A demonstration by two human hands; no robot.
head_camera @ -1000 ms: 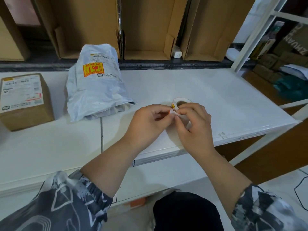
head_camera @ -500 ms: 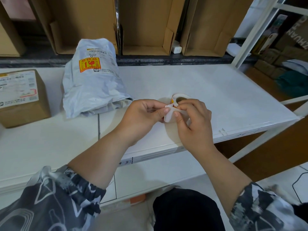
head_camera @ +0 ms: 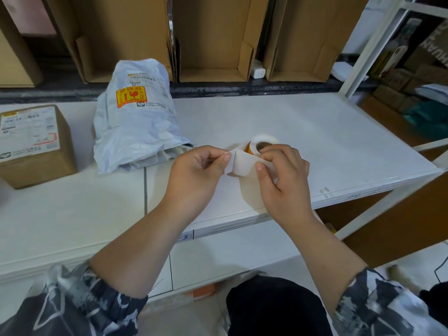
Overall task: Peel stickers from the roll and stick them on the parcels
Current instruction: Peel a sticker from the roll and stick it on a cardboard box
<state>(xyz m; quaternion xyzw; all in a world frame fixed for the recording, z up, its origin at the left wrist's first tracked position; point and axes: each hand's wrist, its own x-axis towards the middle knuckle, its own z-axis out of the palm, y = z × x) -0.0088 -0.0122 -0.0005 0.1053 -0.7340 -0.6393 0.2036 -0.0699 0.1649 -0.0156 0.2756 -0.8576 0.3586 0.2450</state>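
Note:
The sticker roll (head_camera: 260,144) is held above the white table (head_camera: 315,146), with my right hand (head_camera: 282,175) gripping it, thumb on the unrolled white strip (head_camera: 243,164). My left hand (head_camera: 197,174) pinches the strip's free end between thumb and forefinger. A grey plastic mailer parcel (head_camera: 135,127) with an orange sticker (head_camera: 131,96) on it lies to the left of my hands. A cardboard box parcel (head_camera: 34,144) with a white label sits at the far left.
Open cardboard boxes (head_camera: 213,37) stand in a row behind the table, with a small white charger (head_camera: 258,72) between two of them. A white shelf post (head_camera: 373,44) rises at the right, with stacked goods (head_camera: 417,76) beyond it.
My left hand has pulled the strip's end to the left, so a longer length of white backing now hangs off the roll. The parcels have not moved.

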